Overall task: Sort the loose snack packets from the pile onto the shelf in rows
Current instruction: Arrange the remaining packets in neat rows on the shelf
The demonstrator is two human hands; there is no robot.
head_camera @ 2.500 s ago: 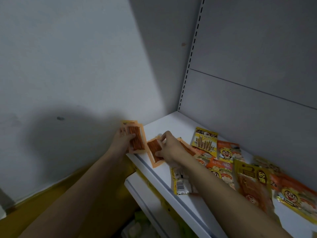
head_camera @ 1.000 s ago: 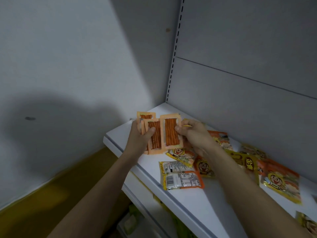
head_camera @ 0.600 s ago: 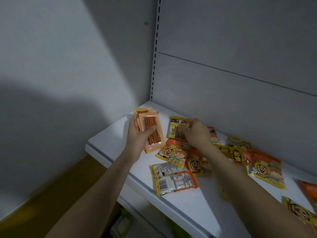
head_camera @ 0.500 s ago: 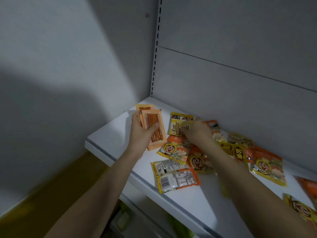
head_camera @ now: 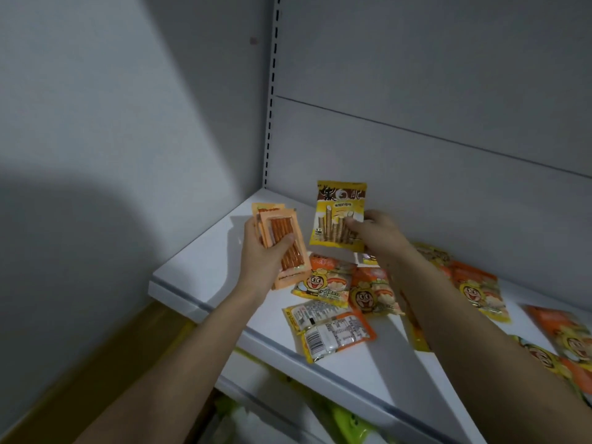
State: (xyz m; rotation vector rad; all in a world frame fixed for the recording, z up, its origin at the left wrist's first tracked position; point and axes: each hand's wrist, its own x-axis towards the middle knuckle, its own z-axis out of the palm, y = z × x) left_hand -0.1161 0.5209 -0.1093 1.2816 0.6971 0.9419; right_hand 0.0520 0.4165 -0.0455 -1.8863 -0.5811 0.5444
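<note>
Above the shelf (head_camera: 205,270): left hand (head_camera: 261,254) around orange stick-snack packets (head_camera: 282,241), right hand (head_camera: 378,233) pinching 1 upright yellow-and-brown packet (head_camera: 336,213).

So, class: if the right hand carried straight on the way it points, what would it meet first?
Probably the shelf's grey back panel: the right hand, holding the yellow packet, points up and back. Depth is unclear.
</note>
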